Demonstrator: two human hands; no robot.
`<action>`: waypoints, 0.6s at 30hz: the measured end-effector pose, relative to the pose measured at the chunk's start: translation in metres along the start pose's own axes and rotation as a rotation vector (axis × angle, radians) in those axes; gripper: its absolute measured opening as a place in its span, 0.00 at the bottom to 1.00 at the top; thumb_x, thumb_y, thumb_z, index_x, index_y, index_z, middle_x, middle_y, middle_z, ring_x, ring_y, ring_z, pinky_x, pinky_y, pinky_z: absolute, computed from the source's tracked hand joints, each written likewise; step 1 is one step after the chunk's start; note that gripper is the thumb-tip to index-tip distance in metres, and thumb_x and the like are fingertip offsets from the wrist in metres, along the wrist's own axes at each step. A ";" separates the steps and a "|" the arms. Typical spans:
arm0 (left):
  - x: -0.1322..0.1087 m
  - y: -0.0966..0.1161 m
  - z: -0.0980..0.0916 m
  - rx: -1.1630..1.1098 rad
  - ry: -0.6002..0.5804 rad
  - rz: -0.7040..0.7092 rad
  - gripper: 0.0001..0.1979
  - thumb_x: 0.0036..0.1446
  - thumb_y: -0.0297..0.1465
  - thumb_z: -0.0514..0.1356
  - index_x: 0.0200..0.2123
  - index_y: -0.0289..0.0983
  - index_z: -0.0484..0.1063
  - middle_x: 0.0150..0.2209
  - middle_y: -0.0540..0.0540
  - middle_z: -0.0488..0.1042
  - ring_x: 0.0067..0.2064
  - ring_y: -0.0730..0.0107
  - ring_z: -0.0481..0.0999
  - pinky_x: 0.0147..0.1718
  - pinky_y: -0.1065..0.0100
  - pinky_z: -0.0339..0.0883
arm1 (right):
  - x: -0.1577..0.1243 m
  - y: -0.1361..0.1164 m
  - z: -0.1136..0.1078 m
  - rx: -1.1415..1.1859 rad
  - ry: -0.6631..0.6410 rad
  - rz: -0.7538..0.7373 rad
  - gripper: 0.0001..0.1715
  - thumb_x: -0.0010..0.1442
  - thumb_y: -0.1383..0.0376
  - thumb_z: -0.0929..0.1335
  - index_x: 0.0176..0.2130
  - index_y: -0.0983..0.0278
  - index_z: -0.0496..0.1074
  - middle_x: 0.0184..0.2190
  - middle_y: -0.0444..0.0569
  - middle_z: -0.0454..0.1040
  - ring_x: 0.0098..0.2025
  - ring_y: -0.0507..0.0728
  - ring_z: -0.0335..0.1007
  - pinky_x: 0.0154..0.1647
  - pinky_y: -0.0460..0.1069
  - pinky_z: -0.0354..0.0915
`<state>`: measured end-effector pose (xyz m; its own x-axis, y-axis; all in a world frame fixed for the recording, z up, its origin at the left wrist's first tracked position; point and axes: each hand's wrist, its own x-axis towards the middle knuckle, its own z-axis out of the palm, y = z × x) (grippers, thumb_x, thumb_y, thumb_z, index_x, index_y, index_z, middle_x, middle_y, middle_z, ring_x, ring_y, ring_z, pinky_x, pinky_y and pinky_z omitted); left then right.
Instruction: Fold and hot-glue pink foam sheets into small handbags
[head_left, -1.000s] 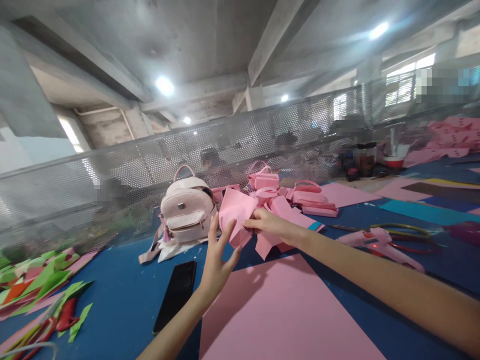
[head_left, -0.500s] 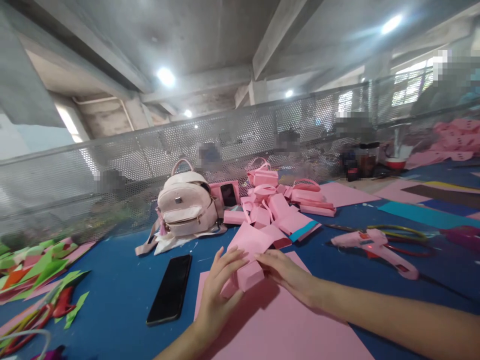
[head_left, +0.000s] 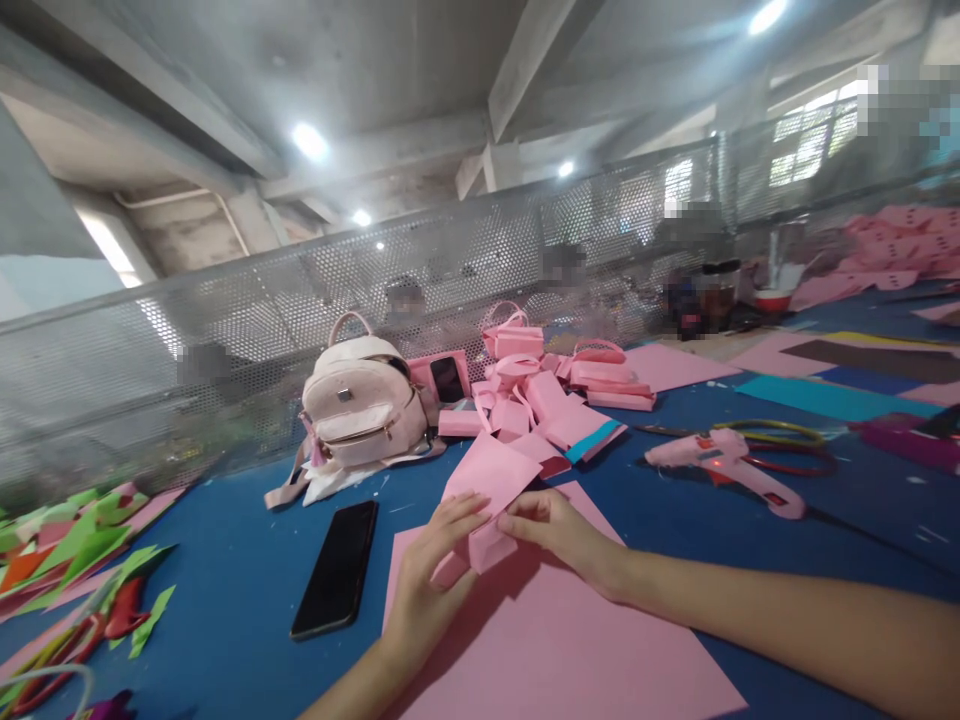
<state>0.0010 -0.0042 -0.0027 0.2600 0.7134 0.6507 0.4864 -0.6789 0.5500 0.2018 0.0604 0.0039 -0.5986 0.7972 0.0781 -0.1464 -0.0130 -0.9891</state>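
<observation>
A folded pink paper box (head_left: 495, 475) with a raised flap is held between both hands, over a large pink sheet (head_left: 592, 640). My left hand (head_left: 442, 555) wraps its left side, fingers across the front of the flap and thumb underneath. At the right edge, my right hand (head_left: 559, 530) pinches the paper between thumb and bent fingers. Part of the box is covered by the fingers. Just behind it lies a heap of pink paper bag pieces (head_left: 551, 405), one with a blue strip. A black phone (head_left: 335, 570) rests left of my left hand.
A pink glue gun (head_left: 727, 465) with a lit red light lies at right, beside scissors (head_left: 787, 440). The cream backpack (head_left: 360, 400) stands behind the phone. Green paper scraps (head_left: 82, 540) and red-handled scissors (head_left: 75, 645) are at left. A perforated metal screen (head_left: 480, 260) runs behind.
The view has shifted slightly, so most things appear a little further left and higher. My right fingers have curled closer onto the box's edge, and the box is turned slightly.
</observation>
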 end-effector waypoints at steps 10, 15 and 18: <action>0.000 0.006 0.005 -0.046 0.064 -0.060 0.19 0.60 0.31 0.62 0.55 0.49 0.74 0.56 0.46 0.75 0.60 0.51 0.72 0.65 0.41 0.55 | -0.003 -0.004 0.000 -0.121 0.003 -0.061 0.23 0.52 0.48 0.74 0.27 0.65 0.73 0.23 0.41 0.66 0.28 0.51 0.56 0.30 0.47 0.52; -0.002 0.012 0.008 -0.071 0.111 -0.142 0.15 0.62 0.31 0.60 0.50 0.49 0.78 0.53 0.47 0.77 0.58 0.51 0.74 0.65 0.40 0.54 | -0.004 -0.006 0.002 -0.107 -0.003 -0.068 0.20 0.53 0.50 0.74 0.26 0.65 0.73 0.23 0.41 0.67 0.27 0.50 0.57 0.30 0.46 0.54; -0.002 0.012 0.009 -0.081 0.136 -0.170 0.13 0.62 0.31 0.61 0.48 0.48 0.79 0.52 0.47 0.78 0.57 0.51 0.74 0.65 0.39 0.52 | -0.002 -0.001 0.001 -0.128 0.002 -0.091 0.19 0.54 0.51 0.73 0.28 0.65 0.74 0.25 0.43 0.69 0.28 0.51 0.59 0.31 0.47 0.55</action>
<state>0.0131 -0.0122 -0.0023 0.0624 0.7922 0.6070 0.4432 -0.5669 0.6944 0.2028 0.0581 0.0049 -0.5861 0.7926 0.1681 -0.0981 0.1365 -0.9858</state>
